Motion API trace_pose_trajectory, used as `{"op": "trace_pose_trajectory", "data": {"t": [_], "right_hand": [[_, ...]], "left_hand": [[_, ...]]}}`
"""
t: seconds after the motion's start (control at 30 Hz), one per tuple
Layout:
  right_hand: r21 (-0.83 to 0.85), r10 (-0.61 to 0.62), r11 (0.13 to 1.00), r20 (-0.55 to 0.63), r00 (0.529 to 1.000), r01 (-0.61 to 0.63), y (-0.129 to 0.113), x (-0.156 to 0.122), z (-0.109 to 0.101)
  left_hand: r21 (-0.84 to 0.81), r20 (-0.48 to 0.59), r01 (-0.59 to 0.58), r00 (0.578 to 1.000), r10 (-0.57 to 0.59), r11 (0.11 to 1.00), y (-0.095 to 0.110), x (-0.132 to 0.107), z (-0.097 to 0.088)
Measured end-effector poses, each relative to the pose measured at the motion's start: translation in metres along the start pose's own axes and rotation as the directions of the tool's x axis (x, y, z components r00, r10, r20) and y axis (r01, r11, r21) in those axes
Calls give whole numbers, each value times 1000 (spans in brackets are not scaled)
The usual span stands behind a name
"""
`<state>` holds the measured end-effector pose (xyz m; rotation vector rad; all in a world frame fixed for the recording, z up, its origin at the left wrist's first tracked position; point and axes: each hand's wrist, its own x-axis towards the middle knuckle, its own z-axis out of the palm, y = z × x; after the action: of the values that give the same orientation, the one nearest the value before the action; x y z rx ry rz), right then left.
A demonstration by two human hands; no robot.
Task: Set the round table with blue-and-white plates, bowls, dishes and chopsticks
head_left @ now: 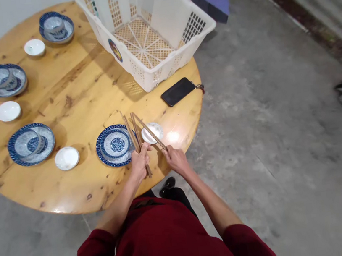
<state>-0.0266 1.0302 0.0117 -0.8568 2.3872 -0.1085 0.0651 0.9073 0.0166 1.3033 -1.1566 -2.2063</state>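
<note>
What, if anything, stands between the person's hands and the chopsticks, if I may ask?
Nothing visible does: the left hand grips several chopsticks and the right hand holds at least one, crossing in view over the small white bowl.

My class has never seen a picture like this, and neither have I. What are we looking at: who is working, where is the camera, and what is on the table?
There is no machine here: a person is working bare-handed. The single picture comes from a camera worn on that person's head, looking forward and down, so the dark red sleeves reach in from the bottom. On the round wooden table are blue-and-white dishes, small white bowls, a white plastic basket and a black phone. The left hand holds several wooden chopsticks; the right hand grips more, though exactly how many is hard to tell.
</note>
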Motion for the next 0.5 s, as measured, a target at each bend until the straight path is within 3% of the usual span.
{"op": "trace_pose_trajectory", "data": {"t": [0.17,0.3,0.4,0.5], "right_hand": [[364,-137,915,-130,982,176,17,-24,26],[470,-188,845,-189,964,257,32,-32,35],[569,-251,744,-248,936,351,55,-27,15],[700,-224,567,-377,899,435,80,-17,-27]], "left_hand": [[24,85,-27,996,25,999,5,-9,27],[99,163,-94,984,77,991,4,-17,54],[205,185,-165,974,127,965,5,-21,73],[321,220,-274,953,210,906,6,-22,94]]}}
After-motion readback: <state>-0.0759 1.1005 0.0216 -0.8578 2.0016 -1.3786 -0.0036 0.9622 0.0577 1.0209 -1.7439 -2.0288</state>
